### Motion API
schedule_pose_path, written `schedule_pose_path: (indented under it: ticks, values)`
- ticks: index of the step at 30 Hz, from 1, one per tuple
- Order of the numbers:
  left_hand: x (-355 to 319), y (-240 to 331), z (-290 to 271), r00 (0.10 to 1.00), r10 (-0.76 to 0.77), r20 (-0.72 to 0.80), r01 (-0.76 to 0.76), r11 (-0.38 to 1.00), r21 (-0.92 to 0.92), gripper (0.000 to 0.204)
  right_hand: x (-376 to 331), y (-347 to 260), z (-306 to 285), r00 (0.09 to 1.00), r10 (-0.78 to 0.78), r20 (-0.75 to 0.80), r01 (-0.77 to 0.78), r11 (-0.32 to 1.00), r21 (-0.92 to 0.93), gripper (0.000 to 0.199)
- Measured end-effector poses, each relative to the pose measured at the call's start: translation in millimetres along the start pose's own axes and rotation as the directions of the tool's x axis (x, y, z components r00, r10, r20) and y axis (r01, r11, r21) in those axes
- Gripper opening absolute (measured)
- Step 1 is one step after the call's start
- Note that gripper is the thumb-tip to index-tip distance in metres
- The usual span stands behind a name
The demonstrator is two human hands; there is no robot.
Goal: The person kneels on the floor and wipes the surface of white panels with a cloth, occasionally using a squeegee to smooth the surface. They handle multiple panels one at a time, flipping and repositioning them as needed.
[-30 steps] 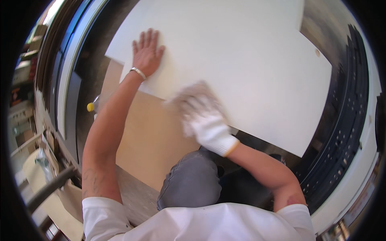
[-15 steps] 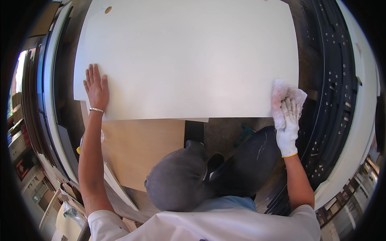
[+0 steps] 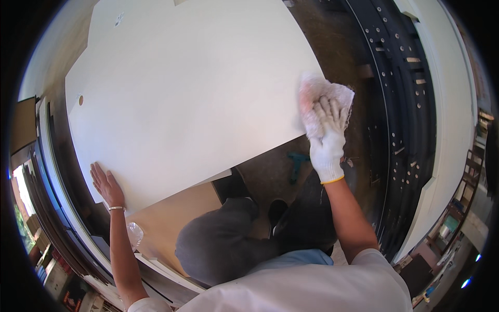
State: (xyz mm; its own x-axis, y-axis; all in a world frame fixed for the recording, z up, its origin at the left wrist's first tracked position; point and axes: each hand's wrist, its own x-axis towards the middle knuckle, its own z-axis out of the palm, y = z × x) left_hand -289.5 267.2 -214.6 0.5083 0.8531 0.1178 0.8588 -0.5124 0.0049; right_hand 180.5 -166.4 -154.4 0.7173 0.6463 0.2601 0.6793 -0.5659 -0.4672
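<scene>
A large white board with a small round hole lies flat before me. On its near left corner rests my bare left hand, palm down and fingers extended, a silver bracelet at the wrist. My right hand, in a white knit glove with a yellow cuff edge, presses a fluffy white-and-pink cloth against the board's near right corner. Part of the cloth hangs past the right edge. The fingers lie over the cloth, and their undersides are hidden.
A brown panel lies below the board, near my knees. On the floor is a teal power tool. Black perforated strips run along the right side. Long panels stand at the left, and a clear plastic piece is by my left forearm.
The view has turned, so the board now slants up toward the right. My right hand and the cloth have shifted slightly farther along the right edge. My left hand stays flat on the board.
</scene>
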Motion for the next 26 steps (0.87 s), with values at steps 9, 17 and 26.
schedule_pose_path:
  ticks: [9,17,26]
  values:
    - [5,-3,-1,0.999,0.034,0.011,-0.035,0.999,0.026,0.064,-27,-5,7,0.985,-0.099,0.14,0.074,0.982,0.175,0.044]
    - [5,6,0,1.0,-0.011,0.008,0.011,1.0,0.025,0.063,-38,-7,18,0.994,-0.066,0.085,0.06,0.995,0.075,0.052]
    - [4,18,-6,0.998,-0.056,0.033,0.056,0.998,0.001,0.063,98,-3,59,0.935,-0.317,0.156,0.318,0.948,0.023,0.045]
